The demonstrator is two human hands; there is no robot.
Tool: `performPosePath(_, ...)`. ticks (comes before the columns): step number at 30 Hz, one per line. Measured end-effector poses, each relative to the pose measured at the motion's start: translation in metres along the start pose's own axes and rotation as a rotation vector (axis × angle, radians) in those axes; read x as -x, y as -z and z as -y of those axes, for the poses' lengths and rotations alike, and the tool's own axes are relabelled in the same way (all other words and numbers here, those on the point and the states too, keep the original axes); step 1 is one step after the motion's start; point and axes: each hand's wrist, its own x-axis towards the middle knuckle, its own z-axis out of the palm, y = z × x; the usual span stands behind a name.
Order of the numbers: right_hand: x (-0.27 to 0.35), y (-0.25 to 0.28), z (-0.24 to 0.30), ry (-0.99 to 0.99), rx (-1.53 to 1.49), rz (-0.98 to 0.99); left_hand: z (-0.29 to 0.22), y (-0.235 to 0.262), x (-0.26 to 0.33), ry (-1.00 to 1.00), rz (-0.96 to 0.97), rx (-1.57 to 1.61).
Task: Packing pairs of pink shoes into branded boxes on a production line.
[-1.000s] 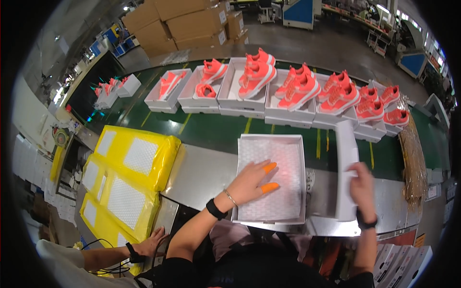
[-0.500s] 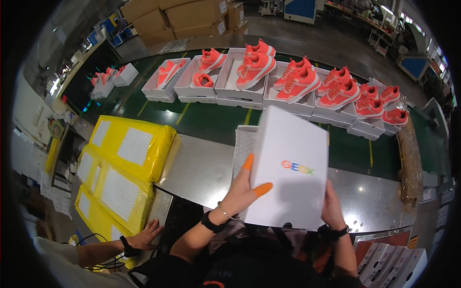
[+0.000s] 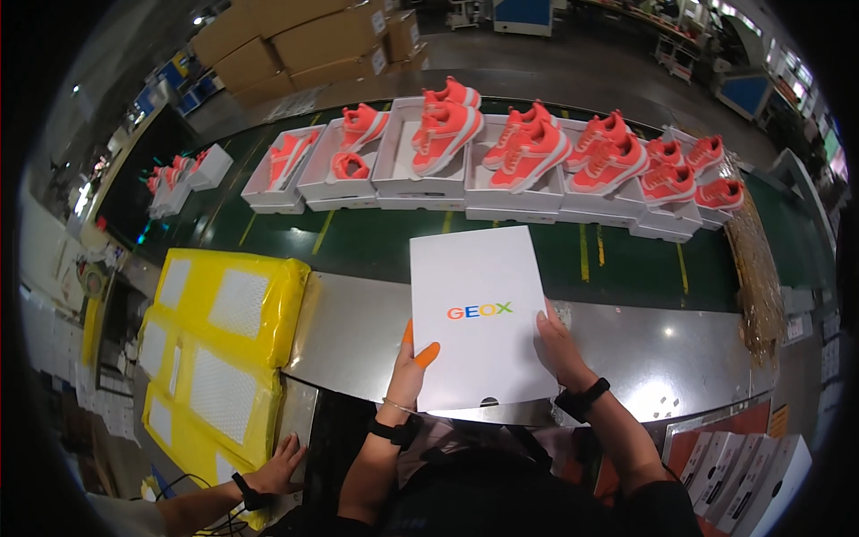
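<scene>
Left hand and right hand gripped white box lid by opposite edges (keeping it level); coral shoes lay beyond.

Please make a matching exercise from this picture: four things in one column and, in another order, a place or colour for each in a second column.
1. white box lid
2. coral sneakers
3. yellow packages
4. cardboard cartons

A. stacked on the floor beyond the belt
B. on the steel table, held by the left hand and right hand
C. in open white boxes on the green belt
D. left of the lid

Pairs: 1-B, 2-C, 3-D, 4-A
</scene>
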Motion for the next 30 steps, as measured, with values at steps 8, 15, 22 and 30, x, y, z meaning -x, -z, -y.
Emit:
performPosePath(8,0.068,-0.001,-0.035,-0.147,-0.269,-0.049,0.047,0.007,0.052,0.014,-0.081,0.306)
performPosePath(15,0.082,0.013,0.009,-0.353,-0.479,0.066,-0.004,0.013,0.058,-0.011,0.153,0.248)
performPosePath(22,0.078,0.013,0.060,-0.368,-0.402,0.043,-0.042,-0.028,0.057,-0.039,0.037,0.147)
performPosePath(30,0.073,0.011,0.060,-0.368,-0.391,0.055,-0.046,-0.027,0.050,-0.028,0.042,0.181)
